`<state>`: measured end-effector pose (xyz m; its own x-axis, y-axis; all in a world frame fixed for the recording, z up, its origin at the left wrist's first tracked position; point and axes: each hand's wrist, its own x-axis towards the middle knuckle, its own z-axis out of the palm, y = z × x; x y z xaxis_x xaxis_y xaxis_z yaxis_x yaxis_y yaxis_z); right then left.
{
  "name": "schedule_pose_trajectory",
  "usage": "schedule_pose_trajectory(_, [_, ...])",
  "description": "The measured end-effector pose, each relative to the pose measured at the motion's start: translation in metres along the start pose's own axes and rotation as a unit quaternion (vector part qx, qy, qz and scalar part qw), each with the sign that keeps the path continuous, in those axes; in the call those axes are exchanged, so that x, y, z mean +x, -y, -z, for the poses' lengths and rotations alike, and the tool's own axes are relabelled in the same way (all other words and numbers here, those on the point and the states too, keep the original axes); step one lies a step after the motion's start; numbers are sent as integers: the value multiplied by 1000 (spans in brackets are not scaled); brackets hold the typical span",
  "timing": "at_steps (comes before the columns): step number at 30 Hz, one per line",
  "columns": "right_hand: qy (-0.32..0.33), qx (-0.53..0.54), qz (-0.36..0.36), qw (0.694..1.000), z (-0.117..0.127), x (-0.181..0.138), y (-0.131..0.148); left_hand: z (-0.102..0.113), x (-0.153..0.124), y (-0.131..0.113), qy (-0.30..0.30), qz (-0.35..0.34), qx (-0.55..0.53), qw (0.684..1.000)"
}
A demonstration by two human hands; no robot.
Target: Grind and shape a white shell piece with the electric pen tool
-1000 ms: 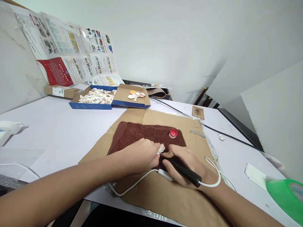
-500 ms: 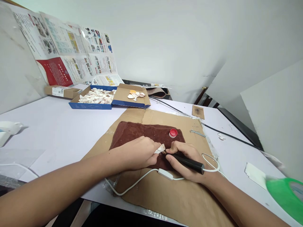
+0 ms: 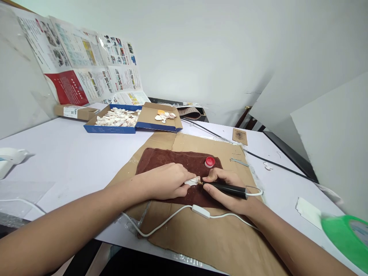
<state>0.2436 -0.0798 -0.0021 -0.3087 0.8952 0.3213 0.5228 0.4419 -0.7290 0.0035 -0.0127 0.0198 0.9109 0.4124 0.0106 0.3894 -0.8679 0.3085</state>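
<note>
My left hand [image 3: 165,181] is closed, pinching a small white shell [image 3: 193,180] down on a brown towel [image 3: 172,161]. My right hand [image 3: 227,189] grips a black pen-shaped corded tool [image 3: 228,189] lying nearly flat, its metal tip touching the shell. A white cord with an inline switch [image 3: 200,211] runs from the tool across the cardboard sheet [image 3: 201,234]. A red bottle cap [image 3: 209,161] sits on the towel just beyond my right hand.
A blue open box of shells [image 3: 116,118] and its lid with a few shells [image 3: 161,116] stand at the back left below leaflets [image 3: 86,73]. A green tape roll [image 3: 345,239] is at the lower right, a black cable [image 3: 258,157] crosses the table, and a white device [image 3: 8,157] lies at the left edge.
The tool has tipped from a steep angle to nearly flat, pointing left at the shell. Both hands have shifted slightly away from me on the towel, and the cord loop has straightened.
</note>
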Motion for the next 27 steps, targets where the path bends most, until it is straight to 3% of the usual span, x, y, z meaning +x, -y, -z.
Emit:
schedule_pose_trajectory(17, [20,18,-66,997,10,9,8,-3,1,6,-4,-14,-5,1000])
schedule_pose_trajectory(27, [13,25,-69,997,11,13,5,2,1,4,0,-8,-18,1000])
